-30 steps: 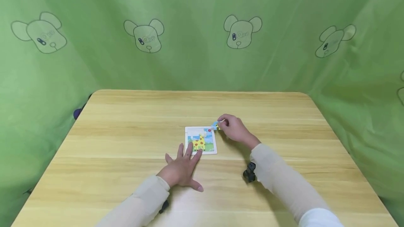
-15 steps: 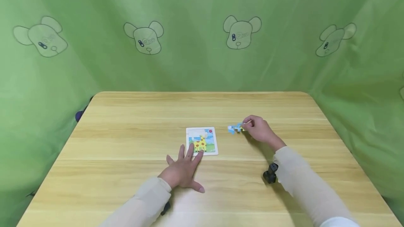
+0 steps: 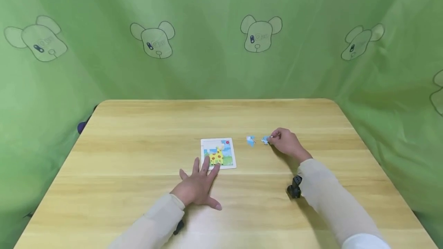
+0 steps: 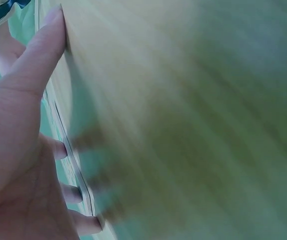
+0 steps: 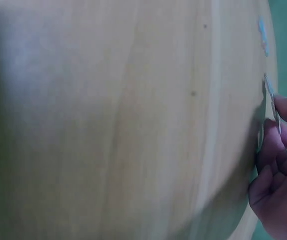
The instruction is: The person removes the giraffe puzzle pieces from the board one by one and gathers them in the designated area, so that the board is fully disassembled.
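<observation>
A square jigsaw puzzle [image 3: 227, 160] with a white border and a yellow giraffe picture lies on the wooden table. Its upper left part shows white. My left hand [image 3: 198, 187] is spread flat, with fingertips resting on the puzzle's lower edge. To the right, my right hand [image 3: 288, 142] pinches a light-blue puzzle piece [image 3: 265, 140] between thumb and fingers. That puzzle piece [image 5: 270, 92] appears edge-on, tilted up, in the right wrist view; its far part is hidden by the fingers. A second blue-and-white puzzle piece [image 3: 250, 140] lies between the puzzle and my right hand.
The wooden table [image 3: 138, 137] has rounded far corners. Green curtains [image 3: 207, 76] with bear-head drawings hang behind it and along both sides. A small black device [image 3: 294, 188] hangs under the right sleeve.
My right hand has moved right, away from the puzzle's upper right corner, with a piece in its fingers. A loose piece now shows on the table, apart from it. My left hand stays put.
</observation>
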The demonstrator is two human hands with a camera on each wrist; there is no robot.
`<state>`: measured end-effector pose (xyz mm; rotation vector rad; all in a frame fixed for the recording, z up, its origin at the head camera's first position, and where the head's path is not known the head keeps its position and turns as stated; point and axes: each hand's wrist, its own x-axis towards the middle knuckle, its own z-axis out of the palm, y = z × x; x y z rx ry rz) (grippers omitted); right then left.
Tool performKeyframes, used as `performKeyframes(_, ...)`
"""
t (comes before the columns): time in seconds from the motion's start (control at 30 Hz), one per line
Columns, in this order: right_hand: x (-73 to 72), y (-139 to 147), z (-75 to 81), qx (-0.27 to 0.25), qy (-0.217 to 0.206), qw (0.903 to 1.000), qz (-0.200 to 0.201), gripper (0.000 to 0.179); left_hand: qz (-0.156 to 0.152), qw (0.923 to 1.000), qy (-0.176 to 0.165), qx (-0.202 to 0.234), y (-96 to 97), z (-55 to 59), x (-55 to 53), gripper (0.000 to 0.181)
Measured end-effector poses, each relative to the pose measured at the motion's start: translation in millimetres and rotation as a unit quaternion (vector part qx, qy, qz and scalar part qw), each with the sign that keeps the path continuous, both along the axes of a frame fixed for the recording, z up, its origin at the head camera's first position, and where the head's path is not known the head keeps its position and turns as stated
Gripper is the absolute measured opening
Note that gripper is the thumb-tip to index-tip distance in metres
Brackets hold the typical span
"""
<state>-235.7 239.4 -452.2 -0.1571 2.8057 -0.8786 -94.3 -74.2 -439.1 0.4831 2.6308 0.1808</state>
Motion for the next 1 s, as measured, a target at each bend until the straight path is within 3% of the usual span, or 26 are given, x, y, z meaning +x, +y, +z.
performKeyframes(0.6, -11.5, -21, 4.6, 0.032, -0.003, 0.9995, -0.005, 0.033, 0.001, 1.0, -0.001, -0.001, -2.3, 6.4, -3.9, 0.123)
performKeyframes(1.0, -8.1, -17, 0.0, 0.032, -0.009, 0.9994, -0.011, 0.033, 0.003, 0.9999, -0.011, -0.008, -1.0, 3.1, -2.4, 0.123)
